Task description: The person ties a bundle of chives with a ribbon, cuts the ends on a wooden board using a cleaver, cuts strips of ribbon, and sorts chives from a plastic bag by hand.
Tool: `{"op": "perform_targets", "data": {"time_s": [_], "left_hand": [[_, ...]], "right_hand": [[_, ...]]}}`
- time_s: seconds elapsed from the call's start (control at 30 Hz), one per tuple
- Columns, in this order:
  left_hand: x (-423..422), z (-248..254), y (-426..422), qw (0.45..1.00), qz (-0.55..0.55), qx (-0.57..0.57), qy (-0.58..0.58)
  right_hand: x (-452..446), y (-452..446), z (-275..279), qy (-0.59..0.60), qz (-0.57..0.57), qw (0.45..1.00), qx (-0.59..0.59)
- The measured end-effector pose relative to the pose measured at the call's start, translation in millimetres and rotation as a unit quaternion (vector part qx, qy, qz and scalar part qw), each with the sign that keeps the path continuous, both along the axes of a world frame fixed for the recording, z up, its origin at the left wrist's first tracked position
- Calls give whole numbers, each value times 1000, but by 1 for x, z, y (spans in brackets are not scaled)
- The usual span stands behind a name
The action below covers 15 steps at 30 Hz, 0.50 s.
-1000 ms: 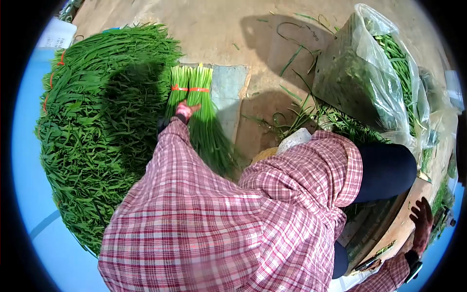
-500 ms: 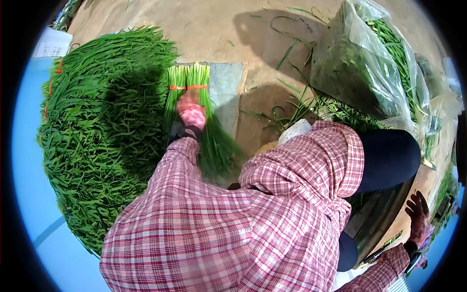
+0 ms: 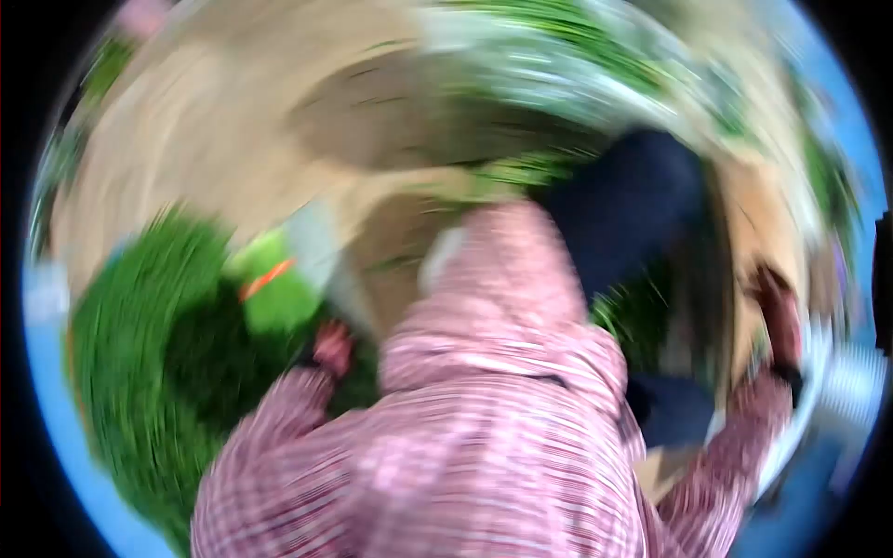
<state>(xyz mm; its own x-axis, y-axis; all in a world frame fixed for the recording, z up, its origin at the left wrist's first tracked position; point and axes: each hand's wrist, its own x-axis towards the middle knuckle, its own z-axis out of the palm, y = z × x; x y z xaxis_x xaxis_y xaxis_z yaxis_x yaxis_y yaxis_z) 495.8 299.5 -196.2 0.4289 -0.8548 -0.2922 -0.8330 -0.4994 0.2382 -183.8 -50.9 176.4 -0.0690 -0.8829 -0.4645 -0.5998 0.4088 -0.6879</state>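
The whole view is smeared by motion. My left hand (image 3: 333, 346) is just below and to the right of a bundle of green leafy stalks (image 3: 279, 296); its fingers are too blurred to show whether they touch the leaves. An orange-red band (image 3: 268, 279) goes round the bundle near its pale cut ends. Out at the far right, my right hand (image 3: 778, 312) is held away from the bundle, fingers stretched out and nothing visible in them. It hangs over or near a tan board-like surface (image 3: 758, 219).
A big heap of greens (image 3: 139, 344) lies at the left. Clear plastic (image 3: 521, 70) with greens in it stands at the top. Loose leaves (image 3: 530, 170) lie by my dark-clad knee (image 3: 633, 200). Tan ground (image 3: 233, 112) spreads across the upper left.
The view has swung to the right, so the heap and bundle sit lower and further left. My left hand has moved off the banded end of the bundle. My right hand stays outstretched.
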Motion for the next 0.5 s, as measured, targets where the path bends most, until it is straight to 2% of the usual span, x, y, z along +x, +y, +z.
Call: {"op": "perform_targets", "data": {"time_s": [0.13, 0.23, 0.27, 0.33, 0.37, 0.4, 0.43, 0.47, 0.5], "left_hand": [[32, -21, -77, 992, -25, -40, 121], [68, -6, -169, 979, -47, -37, 193], [78, 4, -195, 975, -48, -43, 211], [93, 34, -250, 967, -40, -66, 242], [99, 55, -279, 962, -39, -84, 255], [104, 77, -307, 956, -44, -108, 268], [117, 112, -326, 946, -55, -137, 287], [119, 143, -363, 930, -77, -176, 314], [116, 175, -398, 910, -103, -209, 344]], "right_hand": [[-39, 76, 49, -10, -77, 984, -163], [-82, 165, 61, -69, -86, 955, -276], [-95, 211, 51, -77, -169, 945, -269], [-130, 285, 8, -82, -292, 923, -235], [-140, 322, -28, -125, -364, 891, -242], [-135, 352, -69, -109, -502, 823, -243], [-139, 424, -101, -108, -521, 823, -197], [-131, 462, -155, -86, -613, 772, -143], [-169, 542, -242, 225, -359, 906, -14]]}}
